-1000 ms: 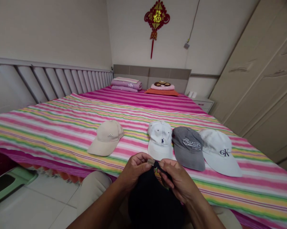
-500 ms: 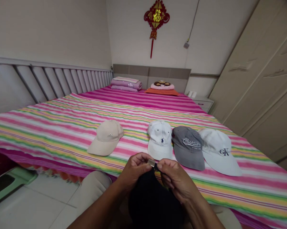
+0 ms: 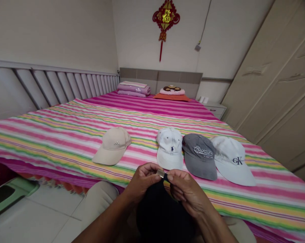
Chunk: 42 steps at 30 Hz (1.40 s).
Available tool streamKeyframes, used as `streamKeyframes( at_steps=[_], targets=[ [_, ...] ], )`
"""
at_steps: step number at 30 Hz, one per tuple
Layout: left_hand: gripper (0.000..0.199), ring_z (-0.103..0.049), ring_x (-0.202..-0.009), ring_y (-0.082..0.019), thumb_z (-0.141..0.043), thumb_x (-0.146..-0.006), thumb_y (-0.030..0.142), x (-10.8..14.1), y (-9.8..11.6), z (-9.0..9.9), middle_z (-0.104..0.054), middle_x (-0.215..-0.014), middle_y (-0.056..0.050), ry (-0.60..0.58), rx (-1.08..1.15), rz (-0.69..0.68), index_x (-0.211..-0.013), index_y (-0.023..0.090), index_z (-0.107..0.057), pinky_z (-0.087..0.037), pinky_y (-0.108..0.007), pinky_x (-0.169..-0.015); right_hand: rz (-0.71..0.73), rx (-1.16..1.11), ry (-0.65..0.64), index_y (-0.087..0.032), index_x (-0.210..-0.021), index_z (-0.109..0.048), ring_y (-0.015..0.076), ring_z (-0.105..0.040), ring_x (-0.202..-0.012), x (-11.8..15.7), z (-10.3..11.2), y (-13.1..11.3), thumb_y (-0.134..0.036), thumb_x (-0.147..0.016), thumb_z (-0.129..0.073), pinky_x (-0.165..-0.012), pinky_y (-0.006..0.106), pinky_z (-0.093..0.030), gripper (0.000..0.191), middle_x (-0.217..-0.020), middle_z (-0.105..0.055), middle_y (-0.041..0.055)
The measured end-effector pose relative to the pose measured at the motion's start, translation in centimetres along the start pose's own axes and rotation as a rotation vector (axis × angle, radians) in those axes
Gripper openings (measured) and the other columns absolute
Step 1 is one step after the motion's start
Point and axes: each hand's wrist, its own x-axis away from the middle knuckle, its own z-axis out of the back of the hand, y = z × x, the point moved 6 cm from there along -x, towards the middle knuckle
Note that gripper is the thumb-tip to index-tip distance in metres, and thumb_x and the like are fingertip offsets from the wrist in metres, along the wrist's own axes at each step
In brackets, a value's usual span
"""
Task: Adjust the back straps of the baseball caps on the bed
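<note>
A black cap point(image 3: 162, 212) is held low in front of me, its back strap and opening facing up. My left hand point(image 3: 144, 180) pinches the metal buckle point(image 3: 160, 173) of the strap between thumb and fingers. On the other side, my right hand point(image 3: 185, 189) grips the dark strap just beside the buckle. Beyond my hands, a white cap with a small navy logo point(image 3: 169, 145) lies on the bed, and a grey cap point(image 3: 200, 158) sits against its right side. A white cap with dark letters point(image 3: 233, 162) adjoins the grey one. Farther left rests a beige cap point(image 3: 113, 145).
Striped bedding point(image 3: 73, 135) covers the bed. Folded purple bedding point(image 3: 134, 89) and a pink and orange stack point(image 3: 172, 92) lie by the headboard point(image 3: 142, 75). A green stool point(image 3: 20, 189) stands on the tiled floor at left; a white radiator point(image 3: 66, 84) runs along the wall.
Very little differs. The metal buckle has turned slightly between my fingers, and both hands stay in nearly the same place on the strap.
</note>
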Motion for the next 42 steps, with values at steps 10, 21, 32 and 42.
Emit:
streamKeyframes(
  at_steps=[10, 21, 32, 42],
  targets=[
    [0.021, -0.054, -0.059, -0.007, -0.075, -0.056, 0.019, 0.1, -0.5, 0.0, -0.064, -0.066, 0.001, -0.023, -0.01, -0.002, -0.074, 0.014, -0.065, -0.039, -0.018, -0.058, 0.02, 0.055, -0.009, -0.018, -0.063, -0.045, 0.0019, -0.015, -0.031, 0.1, -0.5, 0.2, -0.04, -0.07, -0.063, -0.034, 0.02, -0.008, 0.029, -0.036, -0.029, -0.0124],
    [0.019, -0.054, -0.056, -0.006, -0.072, -0.061, 0.019, 0.1, -0.8, -0.1, -0.063, -0.064, 0.002, -0.044, 0.032, 0.012, -0.077, 0.015, -0.064, -0.04, -0.017, -0.055, 0.09, 0.007, -0.009, -0.017, -0.061, -0.045, 0.0013, -0.021, -0.033, 0.0, -0.6, 0.1, -0.031, -0.07, -0.061, -0.036, 0.02, -0.012, 0.024, -0.042, -0.038, -0.0093],
    [0.018, -0.053, -0.054, -0.005, -0.072, -0.061, 0.019, 0.1, -1.0, 0.0, -0.063, -0.064, 0.003, -0.028, 0.076, -0.047, -0.078, 0.017, -0.065, -0.038, -0.015, -0.053, 0.055, -0.119, -0.053, -0.015, -0.062, -0.048, 0.0002, -0.019, -0.032, -0.1, -0.6, 0.8, -0.029, -0.07, -0.065, -0.035, 0.018, -0.012, 0.023, -0.041, -0.036, -0.0099],
    [0.02, -0.052, -0.055, -0.008, -0.074, -0.057, 0.026, 0.4, -0.6, -0.3, -0.061, -0.063, 0.002, 0.017, 0.034, -0.113, -0.072, 0.016, -0.064, -0.038, -0.019, -0.053, 0.057, -0.125, -0.036, -0.015, -0.061, -0.046, 0.0, -0.02, -0.032, -0.1, -0.9, 1.1, -0.03, -0.07, -0.066, -0.035, 0.017, -0.014, 0.026, -0.041, -0.036, -0.0101]
  ],
)
